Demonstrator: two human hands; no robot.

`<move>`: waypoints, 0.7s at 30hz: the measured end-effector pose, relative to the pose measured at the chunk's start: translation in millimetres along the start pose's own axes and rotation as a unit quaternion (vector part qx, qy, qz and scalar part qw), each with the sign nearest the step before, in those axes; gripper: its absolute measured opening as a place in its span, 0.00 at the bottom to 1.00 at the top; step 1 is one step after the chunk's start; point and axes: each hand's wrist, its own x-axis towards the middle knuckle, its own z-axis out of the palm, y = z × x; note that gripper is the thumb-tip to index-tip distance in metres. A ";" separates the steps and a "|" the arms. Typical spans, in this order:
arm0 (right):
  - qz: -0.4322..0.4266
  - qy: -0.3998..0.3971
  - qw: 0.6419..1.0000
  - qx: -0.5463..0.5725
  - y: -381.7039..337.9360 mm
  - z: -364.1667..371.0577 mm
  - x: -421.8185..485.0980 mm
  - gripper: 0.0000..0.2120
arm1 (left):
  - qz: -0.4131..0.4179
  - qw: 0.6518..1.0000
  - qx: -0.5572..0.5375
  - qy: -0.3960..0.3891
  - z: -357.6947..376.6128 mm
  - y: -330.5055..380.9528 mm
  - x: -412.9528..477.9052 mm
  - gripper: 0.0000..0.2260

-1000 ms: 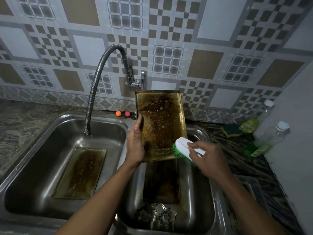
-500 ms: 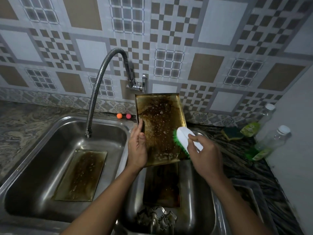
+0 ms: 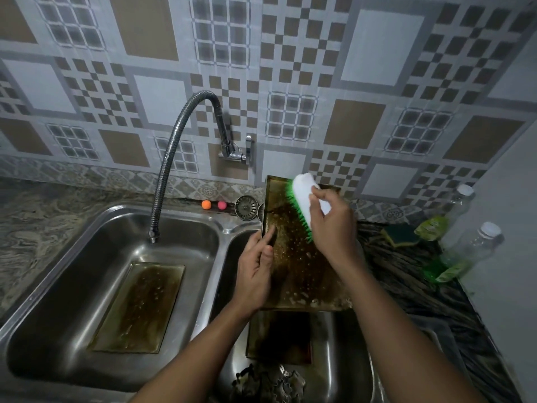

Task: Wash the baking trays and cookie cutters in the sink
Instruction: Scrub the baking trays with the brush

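Note:
My left hand (image 3: 255, 269) grips the left edge of a greasy, soapy baking tray (image 3: 296, 274) held upright over the right sink basin (image 3: 345, 362). My right hand (image 3: 331, 225) holds a white scrub brush with green bristles (image 3: 302, 205) against the tray's upper part. A second dirty tray (image 3: 279, 335) lies in the right basin below. Several metal cookie cutters (image 3: 270, 382) are piled at that basin's near end. A third tray (image 3: 139, 306) lies flat in the left basin (image 3: 58, 286).
A flexible tap hose (image 3: 171, 161) arches over the left basin. A drain strainer (image 3: 246, 207) and two small balls (image 3: 213, 205) sit on the back ledge. A sponge (image 3: 401, 235) and two bottles (image 3: 465, 251) stand on the right counter.
My right hand has carried the brush from the tray's lower right edge up to its top. The tray has sunk lower and my left hand still holds its edge.

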 end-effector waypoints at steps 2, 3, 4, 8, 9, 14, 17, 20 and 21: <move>0.047 0.028 0.998 -0.001 14.9 -7.6 4.9 0.12 | 0.000 1.000 -0.010 0.003 -3.3 3.0 -1.0 0.35; 0.063 0.043 0.997 0.004 20.2 -9.9 6.5 0.13 | 0.001 1.000 -0.013 0.000 -3.6 3.6 -0.8 0.35; 0.073 0.056 0.996 0.007 22.8 -11.4 6.8 0.13 | 0.003 1.000 -0.016 -0.006 -3.0 6.2 -1.1 0.34; 0.099 0.026 0.995 0.015 5.3 -1.3 -1.7 0.12 | 0.006 1.000 -0.006 0.000 3.0 10.9 2.2 0.32; 0.078 0.006 0.997 0.012 -0.9 4.3 -7.0 0.11 | 0.006 1.000 -0.004 0.007 3.9 11.1 4.4 0.31; 0.014 -0.057 0.997 0.043 -5.1 7.7 -31.3 0.11 | -0.006 0.998 -0.024 0.055 -2.9 6.9 12.8 0.32; 0.045 -0.013 0.999 0.009 11.7 -7.0 -30.4 0.11 | 0.005 0.997 -0.035 0.063 -6.5 8.4 11.9 0.34; 0.058 -0.002 0.998 0.016 7.5 -5.2 -35.7 0.11 | 0.013 0.998 -0.033 0.053 -0.4 14.5 11.3 0.36; 0.052 -0.016 0.998 0.030 0.8 -0.3 -42.0 0.10 | 0.013 0.998 -0.029 0.055 1.9 15.6 12.7 0.38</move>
